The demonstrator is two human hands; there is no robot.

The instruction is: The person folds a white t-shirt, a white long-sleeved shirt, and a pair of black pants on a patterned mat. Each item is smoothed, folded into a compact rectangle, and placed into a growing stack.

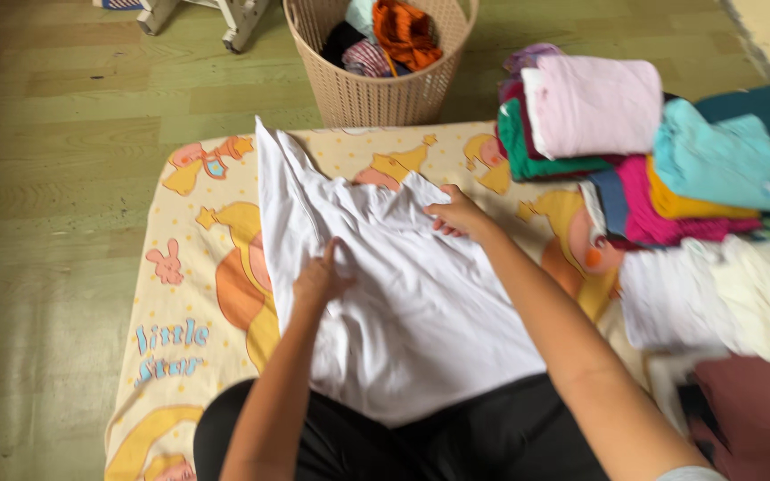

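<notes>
**Hands at work on a white shirt**

At frame centre, a white shirt lies on a cartoon-print mat. The left hand pinches its cloth; the right hand presses flat, fingers spread. A basket stands above, folded clothes at right.
</notes>
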